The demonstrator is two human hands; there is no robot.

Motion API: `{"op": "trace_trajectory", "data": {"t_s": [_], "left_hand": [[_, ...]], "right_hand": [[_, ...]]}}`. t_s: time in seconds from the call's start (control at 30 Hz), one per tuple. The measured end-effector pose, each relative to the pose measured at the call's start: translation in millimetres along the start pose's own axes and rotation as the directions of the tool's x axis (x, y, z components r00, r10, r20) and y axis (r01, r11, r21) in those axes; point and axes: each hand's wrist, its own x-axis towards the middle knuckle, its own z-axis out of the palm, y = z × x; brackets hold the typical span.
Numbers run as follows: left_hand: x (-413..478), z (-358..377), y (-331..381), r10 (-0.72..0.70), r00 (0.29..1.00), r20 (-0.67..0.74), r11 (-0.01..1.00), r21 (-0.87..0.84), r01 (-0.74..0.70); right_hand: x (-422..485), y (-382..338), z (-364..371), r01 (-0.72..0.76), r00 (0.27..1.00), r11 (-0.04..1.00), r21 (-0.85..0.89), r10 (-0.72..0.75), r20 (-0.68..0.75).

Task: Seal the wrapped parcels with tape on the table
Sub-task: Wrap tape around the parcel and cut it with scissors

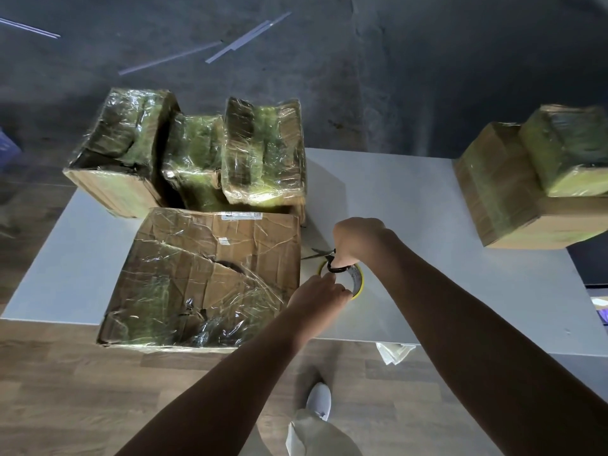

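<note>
A large flat cardboard parcel wrapped in clear film lies at the table's near left edge and overhangs it a little. Just right of it a yellow-edged tape roll sits on the white table. My left hand pinches the roll's near side. My right hand grips black-handled scissors, their blades pointing left toward the parcel, directly above the roll.
Three film-wrapped parcels stand bunched at the table's far left. Two more stacked parcels sit at the far right corner. Thin metal strips lie on the dark floor beyond. My white shoe shows on the wooden floor below.
</note>
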Motion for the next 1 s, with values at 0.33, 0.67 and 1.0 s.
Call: {"op": "trace_trajectory", "data": {"t_s": [0.33,0.67,1.0], "left_hand": [[-0.6,-0.8,0.6,0.007,1.0,-0.024,1.0,-0.009,-0.007],[-1.0,-0.6,0.2,-0.007,1.0,0.011,1.0,-0.028,0.008],[-0.1,-4.5,3.0,-0.078,0.989,0.124,0.997,-0.016,0.08]], "right_hand": [[5.2,-0.8,1.0,0.015,1.0,0.997,-0.071,-0.015,-0.003],[11.5,6.7,12.8,0.005,0.991,0.996,-0.084,-0.016,-0.133],[6.3,18.6,31.5,0.01,0.989,0.99,-0.138,-0.031,-0.148]]}}
